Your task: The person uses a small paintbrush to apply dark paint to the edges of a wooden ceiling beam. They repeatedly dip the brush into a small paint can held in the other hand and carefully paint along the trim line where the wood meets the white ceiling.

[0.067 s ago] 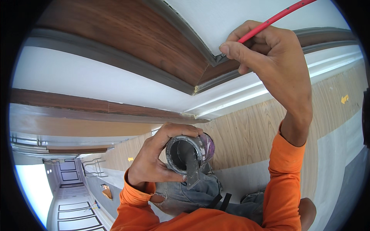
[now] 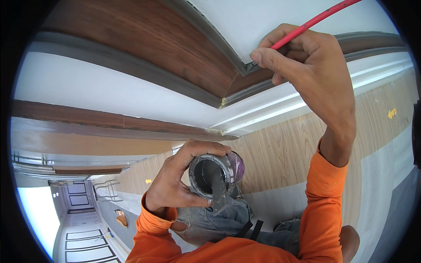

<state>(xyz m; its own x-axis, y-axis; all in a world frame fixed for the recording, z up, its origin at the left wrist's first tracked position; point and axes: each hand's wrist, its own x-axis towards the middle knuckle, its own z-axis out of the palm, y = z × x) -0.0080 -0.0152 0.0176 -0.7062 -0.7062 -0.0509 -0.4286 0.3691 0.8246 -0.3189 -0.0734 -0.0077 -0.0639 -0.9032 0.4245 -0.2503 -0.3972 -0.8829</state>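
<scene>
My right hand pinches a thin paintbrush with a red handle. Its tip meets the inner corner of the dark grey edging, where brown wood-grain trim borders a white panel; my fingers partly hide the bristles. Lower down, my left hand is wrapped round a small open paint can, tilted so its mouth shows. Dark grey paint coats the inside. A flat grey-coated strip leans out over the rim; whether it is a scraper I cannot tell.
Below the trim runs a white wall band with a ledge. Pale wood-look floor lies beyond the can, with grey-white sheeting beside it. My knee in torn jeans is under the can. A metal-framed stand is far left.
</scene>
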